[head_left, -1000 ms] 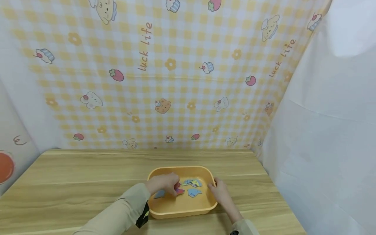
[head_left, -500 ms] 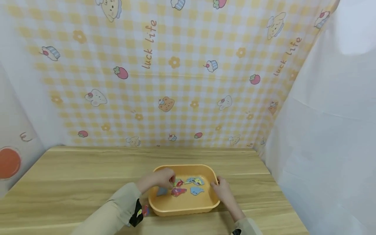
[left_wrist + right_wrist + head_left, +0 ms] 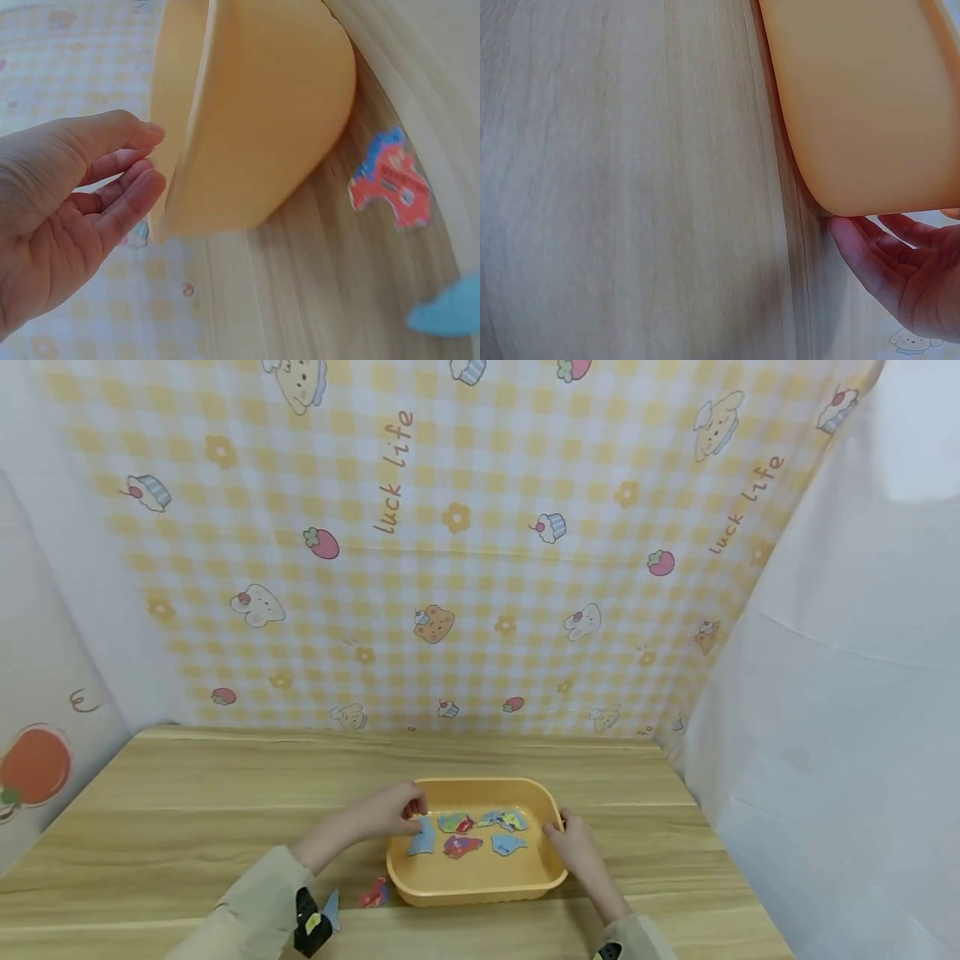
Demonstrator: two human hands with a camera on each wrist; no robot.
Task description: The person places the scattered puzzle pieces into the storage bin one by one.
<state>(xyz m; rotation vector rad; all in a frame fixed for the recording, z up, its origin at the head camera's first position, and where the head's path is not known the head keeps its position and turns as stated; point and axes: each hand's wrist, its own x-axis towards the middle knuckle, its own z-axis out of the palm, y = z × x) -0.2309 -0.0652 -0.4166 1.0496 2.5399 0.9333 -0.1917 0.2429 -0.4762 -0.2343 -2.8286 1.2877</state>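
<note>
Your right hand (image 3: pixel 576 845) grips the tray (image 3: pixel 480 894), right edge; your relaxed left hand (image 3: pixel 393 810), nothing. Pinch the pieces (image 3: pixel 462 846), likely light, stiff, edgewise.

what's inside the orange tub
A blue piece at left, a green-red one, a red-purple one, a blue-yellow one and a second blue piece. The left grip covers the tub's far left corner; anything there is hidden.
</note>
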